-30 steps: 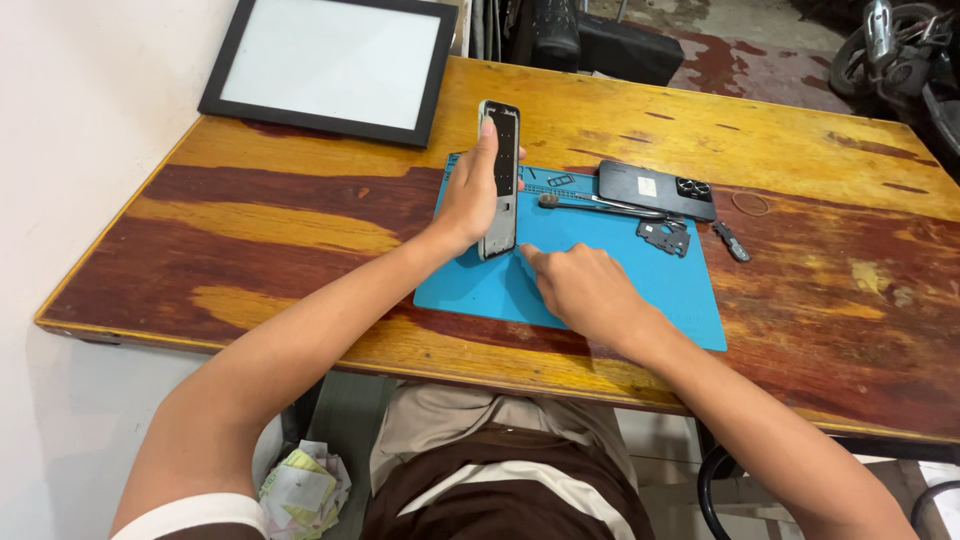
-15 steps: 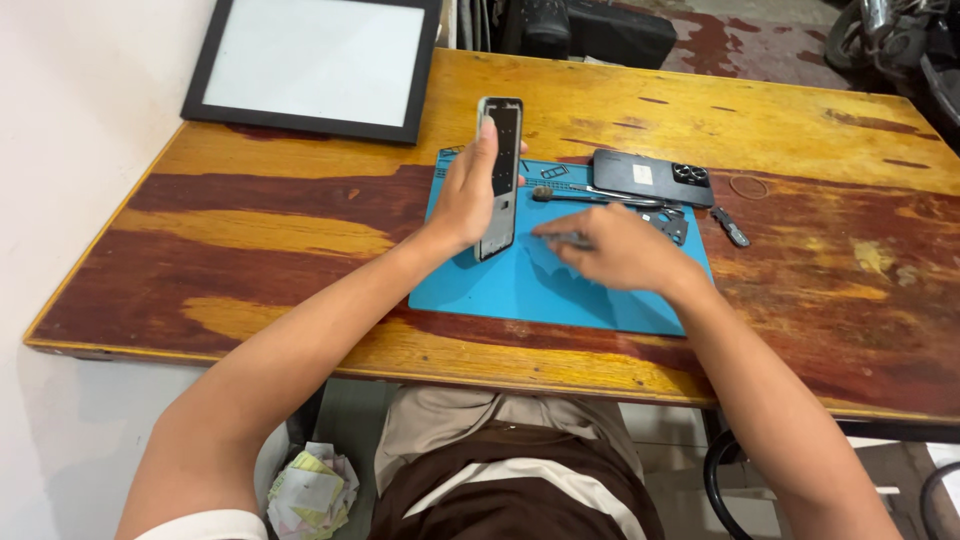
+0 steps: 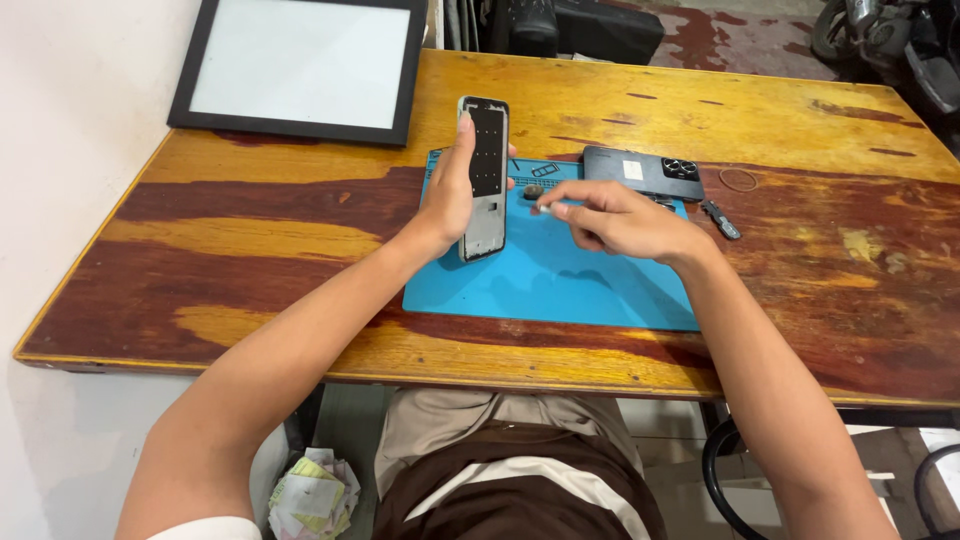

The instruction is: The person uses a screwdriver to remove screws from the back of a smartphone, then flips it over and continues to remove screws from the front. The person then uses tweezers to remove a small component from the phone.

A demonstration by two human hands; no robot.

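Note:
My left hand (image 3: 451, 190) grips an opened phone frame (image 3: 484, 175) by its left edge, holding it tilted up above the blue work mat (image 3: 560, 285). My right hand (image 3: 610, 218) hovers over the mat just right of the frame, fingers pinched on a thin tool whose pale tip (image 3: 541, 209) points left. A small dark part (image 3: 533, 190) lies on the mat between the two hands.
A dark phone back cover (image 3: 640, 172) lies at the mat's far right corner, with a small dark tool (image 3: 722, 220) and a rubber band (image 3: 739, 180) beside it. A black-framed white panel (image 3: 300, 65) rests at the wooden table's (image 3: 250, 240) far left. Crumpled paper (image 3: 310, 495) lies on the floor.
My right hand moved from the mat's near centre up toward the tools and now holds a thin tool, pointing it at the frame. My left hand kept the frame in place.

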